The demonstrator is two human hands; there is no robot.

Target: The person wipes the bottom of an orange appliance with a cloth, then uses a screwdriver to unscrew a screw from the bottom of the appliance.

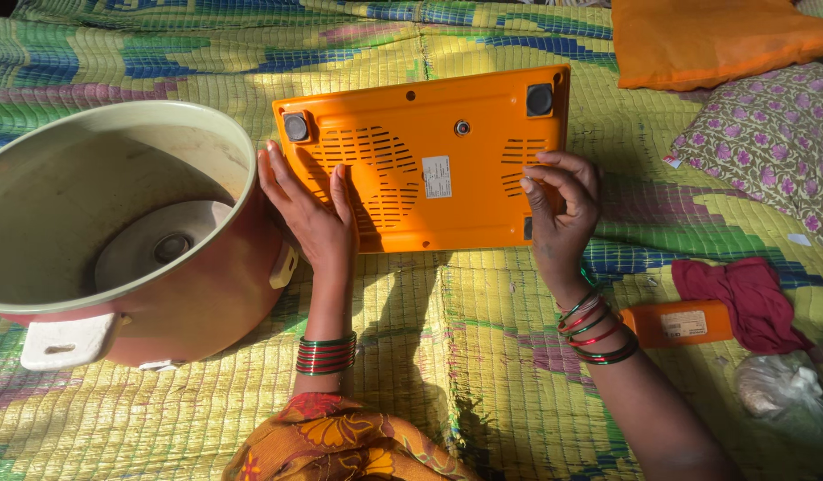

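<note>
Where hands (309, 209) (561, 209) flank: orange base (429, 160).

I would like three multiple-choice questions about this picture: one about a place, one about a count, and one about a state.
1. Where is the pot relative to the orange appliance?
A. on its left in the picture
B. on top of it
C. on its right in the picture

2. How many round black feet show on the appliance?
A. none
B. two
C. six

3. How does the appliance lie?
A. standing on its edge
B. top up
C. underside up

Answers:
1. A: the pot stands by the left hand, left of the appliance.
2. B: one foot at each upper corner.
3. C: vents, feet and a label face up, with the right hand on its edge.
</note>
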